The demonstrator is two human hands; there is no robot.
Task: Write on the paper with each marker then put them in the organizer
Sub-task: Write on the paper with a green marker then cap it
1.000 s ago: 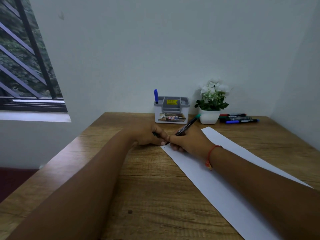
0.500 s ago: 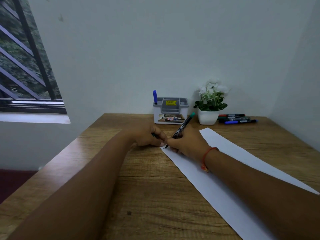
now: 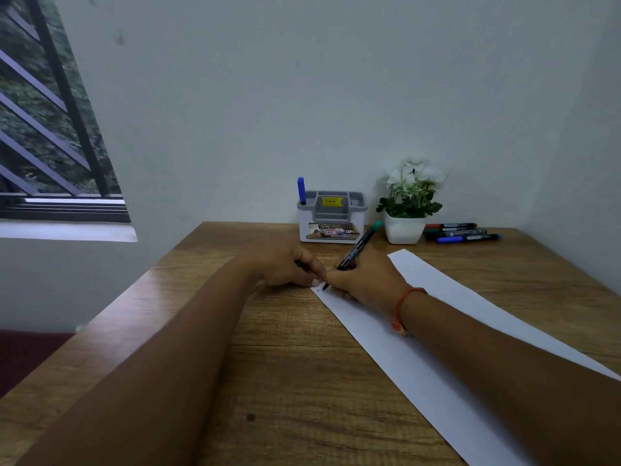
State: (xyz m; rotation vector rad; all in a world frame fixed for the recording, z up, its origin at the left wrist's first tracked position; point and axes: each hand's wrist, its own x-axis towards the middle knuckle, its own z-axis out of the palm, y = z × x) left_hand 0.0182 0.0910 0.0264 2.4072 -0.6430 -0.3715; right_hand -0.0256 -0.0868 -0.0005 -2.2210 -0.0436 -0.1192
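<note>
While both forearms stretch forward across the wooden counter (image 3: pixel 285 364), the right hand (image 3: pixel 366 280) rests on the long white paper sheet (image 3: pixel 437 364). Its grip pinches a black marker with a green end (image 3: pixel 358 247), tilted, tip on the sheet's far corner. Just beside that corner, the left hand (image 3: pixel 285 267) curls its fingers round a small dark piece (image 3: pixel 298 264). By the wall, the grey-and-white plastic organizer (image 3: pixel 331 227) holds one blue marker (image 3: pixel 301 190) upright in its left compartment.
</note>
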